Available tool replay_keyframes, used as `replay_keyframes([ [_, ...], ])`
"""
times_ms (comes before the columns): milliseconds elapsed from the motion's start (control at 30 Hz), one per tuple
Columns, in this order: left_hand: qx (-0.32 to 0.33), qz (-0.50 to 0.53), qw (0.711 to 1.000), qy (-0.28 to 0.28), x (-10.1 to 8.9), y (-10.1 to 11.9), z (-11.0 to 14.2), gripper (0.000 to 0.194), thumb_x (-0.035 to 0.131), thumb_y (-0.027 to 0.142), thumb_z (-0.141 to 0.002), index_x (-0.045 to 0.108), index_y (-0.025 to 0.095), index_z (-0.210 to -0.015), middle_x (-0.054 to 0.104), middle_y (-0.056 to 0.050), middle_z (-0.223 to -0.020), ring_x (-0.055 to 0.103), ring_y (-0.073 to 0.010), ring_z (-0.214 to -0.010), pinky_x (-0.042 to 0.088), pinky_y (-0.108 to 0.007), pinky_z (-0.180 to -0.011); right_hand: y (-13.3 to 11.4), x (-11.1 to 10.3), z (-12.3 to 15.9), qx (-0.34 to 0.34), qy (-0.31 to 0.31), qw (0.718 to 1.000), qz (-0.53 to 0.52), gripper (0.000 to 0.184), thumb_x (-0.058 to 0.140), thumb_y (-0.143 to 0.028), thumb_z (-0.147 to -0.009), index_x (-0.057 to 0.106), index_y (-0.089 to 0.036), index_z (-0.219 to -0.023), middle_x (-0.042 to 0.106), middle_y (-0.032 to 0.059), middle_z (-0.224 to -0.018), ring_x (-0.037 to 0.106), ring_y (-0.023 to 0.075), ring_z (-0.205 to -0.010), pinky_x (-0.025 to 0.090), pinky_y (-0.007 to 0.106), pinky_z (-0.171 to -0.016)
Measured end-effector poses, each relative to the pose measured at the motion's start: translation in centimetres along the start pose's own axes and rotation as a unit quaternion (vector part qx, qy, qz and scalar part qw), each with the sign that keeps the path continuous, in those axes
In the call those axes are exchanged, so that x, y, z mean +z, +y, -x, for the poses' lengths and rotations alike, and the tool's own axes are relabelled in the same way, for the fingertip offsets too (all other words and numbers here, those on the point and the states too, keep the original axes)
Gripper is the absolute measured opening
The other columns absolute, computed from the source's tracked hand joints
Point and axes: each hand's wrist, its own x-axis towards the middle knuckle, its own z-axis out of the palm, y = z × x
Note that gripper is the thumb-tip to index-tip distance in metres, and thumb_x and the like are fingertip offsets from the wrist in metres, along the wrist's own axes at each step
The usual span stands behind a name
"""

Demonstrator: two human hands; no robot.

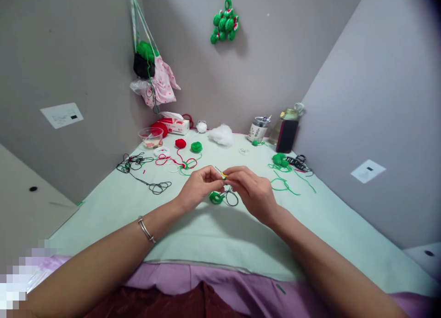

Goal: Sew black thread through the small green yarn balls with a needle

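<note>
My left hand point(200, 187) and my right hand point(254, 191) meet over the middle of the table, fingers pinched close together. A thin crochet hook point(223, 174) with a yellow part shows between the fingertips, its right end inside my right hand. At my left fingertips is a tiny piece of dark green yarn point(225, 178), mostly covered by the fingers. Just below the hands lies a small bundle of green yarn point(216, 198), beside a looped dark strand point(232, 198).
Tangled dark yarn point(132, 162), a red yarn ball point(180, 143) and a green yarn ball point(196, 147) lie to the left. White stuffing point(221, 135), a pen jar point(257, 130) and a phone point(287, 136) stand along the back. More green yarn point(280, 160) is at right.
</note>
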Motion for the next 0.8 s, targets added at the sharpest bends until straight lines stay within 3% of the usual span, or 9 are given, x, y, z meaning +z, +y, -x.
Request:
replay_keyframes([
  [200,-0.003,-0.043,0.999,0.031,-0.3,-0.3,-0.1,0.02,0.075,0.024,-0.069,0.057,0.015,-0.071,0.064,0.001,-0.065,0.062,-0.0127,-0.064,0.048,-0.026,-0.065,-1.4,-0.7,-0.2,-0.077,0.004,0.996,-0.036,0.014,0.053,-0.013,-0.095,0.063,-0.02,-0.088,0.075,0.0056,-0.097,0.069,0.0109,-0.076,0.048,0.021,-0.065],
  [233,-0.007,-0.049,0.998,0.042,-0.6,-0.4,-0.3,0.02,0.074,0.024,-0.069,0.057,0.015,-0.071,0.064,0.001,-0.064,0.062,-0.0126,-0.063,0.048,-0.026,-0.065,-1.8,-0.8,-0.3,-0.064,0.01,0.996,-0.056,0.014,0.053,-0.015,-0.095,0.063,-0.02,-0.088,0.075,0.0058,-0.095,0.069,0.0112,-0.074,0.049,0.021,-0.064],
  [333,-0.022,-0.036,0.998,0.056,-1.4,-0.7,-0.8,0.018,0.072,0.026,-0.071,0.058,0.015,-0.074,0.066,-0.001,-0.068,0.064,-0.0141,-0.068,0.05,-0.029,-0.072,-2.3,-1.6,-0.8,0.106,-0.001,0.976,-0.189,0.016,0.048,-0.026,-0.099,0.058,-0.02,-0.088,0.074,0.0033,-0.079,0.064,0.0097,-0.056,0.046,0.022,-0.054],
  [400,-0.019,-0.029,0.997,0.063,-2.0,-0.9,-1.2,0.019,0.072,0.028,-0.072,0.059,0.016,-0.076,0.067,-0.001,-0.071,0.066,-0.0149,-0.071,0.05,-0.03,-0.076,-1.7,-2.9,-1.3,0.233,-0.035,0.92,-0.314,0.023,0.044,-0.036,-0.101,0.051,-0.021,-0.084,0.068,-0.0008,-0.063,0.056,0.0089,-0.044,0.04,0.022,-0.045],
  [467,-0.009,-0.039,0.996,0.081,-2.5,-1.0,-1.5,0.019,0.072,0.028,-0.07,0.059,0.016,-0.076,0.066,-0.001,-0.072,0.066,-0.0152,-0.073,0.05,-0.031,-0.078,-0.7,-4.9,-1.8,0.293,-0.042,0.858,-0.419,0.027,0.05,-0.043,-0.098,0.049,-0.022,-0.081,0.057,-0.0053,-0.047,0.044,0.0082,-0.035,0.031,0.021,-0.038],
  [567,0.004,-0.058,0.991,0.122,-3.4,-1.2,-2.1,0.019,0.073,0.027,-0.067,0.058,0.016,-0.074,0.065,0.0,-0.069,0.066,-0.0155,-0.071,0.05,-0.031,-0.076,1.2,-8.8,-1.9,0.312,0.068,0.796,-0.514,0.027,0.066,-0.043,-0.089,0.051,-0.024,-0.078,0.03,-0.0109,-0.036,0.015,0.0057,-0.031,0.01,0.024,-0.035],
  [633,0.014,-0.067,0.986,0.151,-4.1,-1.4,-2.5,0.019,0.072,0.026,-0.066,0.057,0.017,-0.072,0.064,0.001,-0.066,0.065,-0.0153,-0.069,0.05,-0.03,-0.075,2.2,-11.4,-1.6,0.298,0.146,0.77,-0.545,0.028,0.066,-0.045,-0.089,0.052,-0.025,-0.076,0.017,-0.0108,-0.036,0.001,0.0049,-0.034,0.005,0.028,-0.037],
  [733,0.021,-0.064,0.982,0.178,-4.8,-1.5,-2.9,0.018,0.071,0.026,-0.067,0.056,0.017,-0.072,0.063,0.001,-0.064,0.064,-0.0144,-0.067,0.05,-0.03,-0.075,3.5,-13.8,-1.0,0.256,0.222,0.781,-0.524,0.03,0.047,-0.047,-0.1,0.059,-0.026,-0.081,0.008,-0.0094,-0.038,-0.009,0.0043,-0.039,0.005,0.03,-0.043],
  [800,0.016,-0.038,0.984,0.175,-5.0,-1.5,-2.9,0.019,0.072,0.027,-0.069,0.056,0.017,-0.073,0.063,0.002,-0.064,0.065,-0.0139,-0.068,0.052,-0.031,-0.077,4.4,-14.1,-0.9,0.257,0.236,0.793,-0.499,0.036,0.039,-0.048,-0.102,0.061,-0.027,-0.083,0.008,-0.0082,-0.039,-0.009,0.0042,-0.042,0.005,0.031,-0.046],
])
